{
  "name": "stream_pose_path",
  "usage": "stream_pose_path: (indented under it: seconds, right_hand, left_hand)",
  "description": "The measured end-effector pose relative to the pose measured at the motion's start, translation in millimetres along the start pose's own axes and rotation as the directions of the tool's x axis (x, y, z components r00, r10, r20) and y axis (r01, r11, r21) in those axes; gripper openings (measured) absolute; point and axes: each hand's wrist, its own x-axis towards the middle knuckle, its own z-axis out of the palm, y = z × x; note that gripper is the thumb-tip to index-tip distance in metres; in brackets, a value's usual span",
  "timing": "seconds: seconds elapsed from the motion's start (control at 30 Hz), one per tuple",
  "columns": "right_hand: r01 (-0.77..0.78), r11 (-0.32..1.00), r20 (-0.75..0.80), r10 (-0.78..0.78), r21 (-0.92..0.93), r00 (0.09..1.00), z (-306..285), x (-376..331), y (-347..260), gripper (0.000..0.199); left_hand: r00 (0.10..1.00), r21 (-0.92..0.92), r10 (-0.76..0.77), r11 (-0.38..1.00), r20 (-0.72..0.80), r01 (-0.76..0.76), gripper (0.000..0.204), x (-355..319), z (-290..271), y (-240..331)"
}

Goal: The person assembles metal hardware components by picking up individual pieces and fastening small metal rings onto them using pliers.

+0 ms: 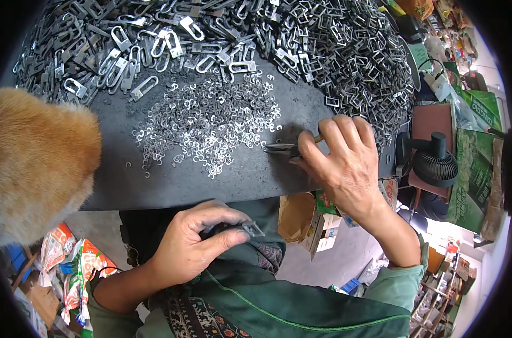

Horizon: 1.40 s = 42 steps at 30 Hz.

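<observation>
My right hand [346, 160] is closed around a pair of pliers [282, 149], their narrow jaws pointing left at the edge of a scattered heap of small silvery C-shaped clips [214, 121]. Over the near edge of the dark table, my left hand [191, 242] grips a small metal fitting [252, 227] between thumb and fingers; part of it is hidden in the palm. Beyond the clips lies a big pile of long metal loop pieces with flat plates [171, 45]. To its right, dark rectangular metal frames [346, 50] are heaped up.
An animal with orange fur [42, 163] leans against the table's left side. A small black fan [434, 166] is at the right edge, by green boxes [470, 169]. Plastic bags [87, 265] and an open cardboard box [296, 217] are below table height.
</observation>
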Motion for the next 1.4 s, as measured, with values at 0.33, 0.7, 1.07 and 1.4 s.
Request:
stream_pose_path:
  seconds: [0.33, 0.7, 1.07, 1.4]
  right_hand:
    - [0.123, 0.938, -0.033, -0.119, 0.325, 0.992, -40.7, -5.3, -5.4, 0.037]
    - [0.133, 0.923, -0.01, -0.139, 0.361, 0.99, -48.0, -4.9, -11.6, 0.04]
    - [0.011, 0.927, 0.039, -0.027, 0.375, 0.999, -42.0, -25.4, -27.5, 0.035]
    - [-0.126, 0.85, 0.069, 0.106, 0.511, 0.992, -33.3, -50.2, -49.8, 0.03]
  left_hand:
    - [0.984, -0.301, -0.166, 0.944, -0.068, 0.138, 0.018, 10.0, 6.8, 12.4]
    - [0.987, -0.312, -0.144, 0.943, -0.066, 0.117, 0.015, 3.0, 7.9, 13.3]
    - [0.97, 0.199, 0.181, 0.969, -0.161, -0.147, 0.016, 5.1, 14.7, 3.3]
    - [0.992, 0.008, -0.082, 0.997, -0.092, 0.083, 0.016, -10.6, 19.0, 7.9]
